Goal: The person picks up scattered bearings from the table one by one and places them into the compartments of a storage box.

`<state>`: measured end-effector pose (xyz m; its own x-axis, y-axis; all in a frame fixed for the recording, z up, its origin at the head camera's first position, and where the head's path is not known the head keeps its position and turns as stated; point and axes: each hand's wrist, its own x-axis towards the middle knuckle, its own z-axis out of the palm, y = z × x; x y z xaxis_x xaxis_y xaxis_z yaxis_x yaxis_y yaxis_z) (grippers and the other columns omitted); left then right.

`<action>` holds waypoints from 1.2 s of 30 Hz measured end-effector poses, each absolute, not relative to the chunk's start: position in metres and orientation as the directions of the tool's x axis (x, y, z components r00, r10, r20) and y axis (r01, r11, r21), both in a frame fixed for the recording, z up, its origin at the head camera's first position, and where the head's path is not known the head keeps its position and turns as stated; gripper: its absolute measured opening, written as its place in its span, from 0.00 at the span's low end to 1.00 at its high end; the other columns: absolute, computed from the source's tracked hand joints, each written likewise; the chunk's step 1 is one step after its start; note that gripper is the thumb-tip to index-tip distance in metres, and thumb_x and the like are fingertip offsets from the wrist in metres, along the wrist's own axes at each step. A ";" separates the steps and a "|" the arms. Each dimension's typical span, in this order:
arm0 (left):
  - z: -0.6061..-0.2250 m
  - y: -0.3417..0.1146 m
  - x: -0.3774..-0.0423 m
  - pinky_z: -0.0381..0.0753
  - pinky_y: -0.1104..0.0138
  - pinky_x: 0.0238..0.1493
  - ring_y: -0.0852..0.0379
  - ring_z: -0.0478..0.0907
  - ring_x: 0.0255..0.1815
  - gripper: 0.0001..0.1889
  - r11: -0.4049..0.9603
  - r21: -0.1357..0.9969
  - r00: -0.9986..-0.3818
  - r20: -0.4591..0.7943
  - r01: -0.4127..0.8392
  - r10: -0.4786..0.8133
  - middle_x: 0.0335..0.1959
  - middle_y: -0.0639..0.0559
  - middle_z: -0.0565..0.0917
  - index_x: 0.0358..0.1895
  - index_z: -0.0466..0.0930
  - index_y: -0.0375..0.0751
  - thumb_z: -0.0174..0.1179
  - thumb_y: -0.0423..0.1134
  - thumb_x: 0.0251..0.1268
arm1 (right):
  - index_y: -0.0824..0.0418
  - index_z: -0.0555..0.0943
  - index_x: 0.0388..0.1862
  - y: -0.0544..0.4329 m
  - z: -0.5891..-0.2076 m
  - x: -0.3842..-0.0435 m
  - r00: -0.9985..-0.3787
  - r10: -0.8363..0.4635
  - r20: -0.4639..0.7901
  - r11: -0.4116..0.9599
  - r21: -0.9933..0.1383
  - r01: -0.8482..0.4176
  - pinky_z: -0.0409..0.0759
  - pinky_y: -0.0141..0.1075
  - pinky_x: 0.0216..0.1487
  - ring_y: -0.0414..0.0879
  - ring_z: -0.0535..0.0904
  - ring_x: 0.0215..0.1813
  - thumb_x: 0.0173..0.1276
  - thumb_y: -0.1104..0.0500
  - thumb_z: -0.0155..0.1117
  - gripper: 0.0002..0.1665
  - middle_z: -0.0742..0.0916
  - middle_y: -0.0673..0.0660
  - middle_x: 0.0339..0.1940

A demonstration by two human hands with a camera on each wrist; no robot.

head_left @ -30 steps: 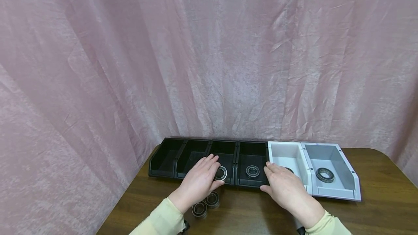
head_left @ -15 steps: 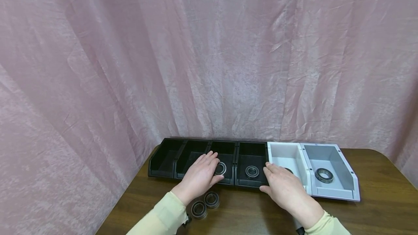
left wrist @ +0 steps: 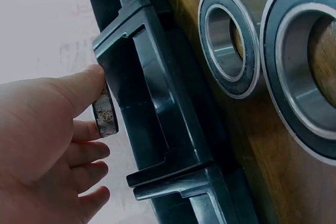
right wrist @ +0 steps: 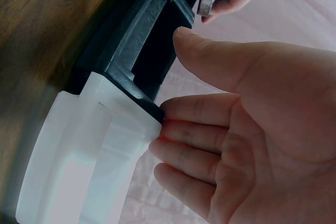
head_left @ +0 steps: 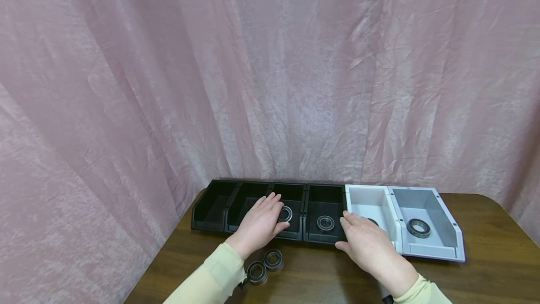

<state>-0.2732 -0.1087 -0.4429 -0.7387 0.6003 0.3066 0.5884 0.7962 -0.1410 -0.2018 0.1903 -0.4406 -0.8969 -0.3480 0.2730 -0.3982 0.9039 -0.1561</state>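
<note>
Between thumb and index finger, my left hand pinches a ball bearing over the third black bin from the left. In the head view the hand partly covers this bearing. My right hand holds nothing; its fingers are extended, with fingertips right at the edge where the fourth black bin meets the white bin. A bearing lies in that fourth bin. Two more bearings stand side by side on the table, near the left wrist.
The row continues right with a grey bin holding a larger bearing. My right hand mostly hides a dark ring in the white bin. Further black bins stand at the left end. A pink curtain hangs behind the wooden table.
My left hand has moved slightly forward, away from the body, with the bearing in its fingers. The right hand has stayed almost in place.
</note>
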 end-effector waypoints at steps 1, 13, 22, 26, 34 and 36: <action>-0.443 -0.108 -0.274 0.68 0.47 0.82 0.38 0.73 0.80 0.28 0.797 -0.139 -0.740 0.306 0.588 0.599 0.76 0.35 0.79 0.67 0.83 0.34 0.69 0.54 0.79 | 0.74 0.85 0.64 0.190 -0.441 -0.202 -0.896 -0.348 0.276 0.904 -0.155 -0.399 0.80 0.59 0.72 0.66 0.81 0.72 0.69 0.48 0.82 0.36 0.85 0.71 0.70; -0.448 -0.105 -0.286 0.68 0.47 0.82 0.40 0.73 0.81 0.28 0.814 -0.122 -0.770 0.270 0.568 0.578 0.76 0.35 0.79 0.66 0.83 0.34 0.68 0.55 0.80 | 0.75 0.85 0.64 0.191 -0.442 -0.202 -0.888 -0.355 0.293 0.901 -0.145 -0.408 0.80 0.59 0.72 0.66 0.82 0.72 0.69 0.49 0.82 0.37 0.85 0.71 0.69; -0.451 -0.100 -0.290 0.69 0.47 0.82 0.40 0.72 0.81 0.29 0.836 -0.099 -0.802 0.239 0.540 0.547 0.76 0.36 0.79 0.67 0.83 0.34 0.68 0.55 0.79 | 0.75 0.85 0.64 0.191 -0.442 -0.202 -0.891 -0.353 0.287 0.901 -0.152 -0.406 0.79 0.59 0.72 0.67 0.81 0.72 0.69 0.49 0.82 0.37 0.85 0.71 0.69; -0.454 -0.100 -0.293 0.69 0.48 0.82 0.40 0.72 0.81 0.29 0.838 -0.104 -0.805 0.237 0.536 0.544 0.76 0.37 0.79 0.67 0.84 0.34 0.68 0.55 0.79 | 0.75 0.85 0.64 0.190 -0.442 -0.202 -0.892 -0.352 0.282 0.901 -0.156 -0.405 0.79 0.59 0.72 0.67 0.81 0.72 0.69 0.49 0.82 0.37 0.85 0.71 0.70; -0.455 -0.100 -0.295 0.69 0.47 0.82 0.40 0.73 0.81 0.29 0.846 -0.096 -0.816 0.229 0.524 0.531 0.76 0.37 0.79 0.66 0.84 0.34 0.68 0.56 0.79 | 0.75 0.85 0.64 0.190 -0.441 -0.202 -0.893 -0.352 0.280 0.900 -0.159 -0.405 0.79 0.59 0.73 0.67 0.81 0.73 0.69 0.49 0.82 0.37 0.85 0.72 0.70; -0.456 -0.100 -0.296 0.69 0.48 0.82 0.40 0.73 0.81 0.29 0.848 -0.093 -0.819 0.224 0.521 0.528 0.76 0.37 0.79 0.66 0.84 0.34 0.69 0.55 0.79 | 0.75 0.85 0.64 0.191 -0.441 -0.202 -0.890 -0.354 0.286 0.899 -0.157 -0.408 0.79 0.58 0.73 0.67 0.81 0.72 0.69 0.49 0.82 0.37 0.85 0.72 0.70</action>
<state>-0.2961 -0.0996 -0.4563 -0.8191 0.5279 0.2245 0.5211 0.8484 -0.0934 -0.2016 0.1907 -0.4415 -0.8904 -0.3542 0.2858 -0.4080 0.8994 -0.1566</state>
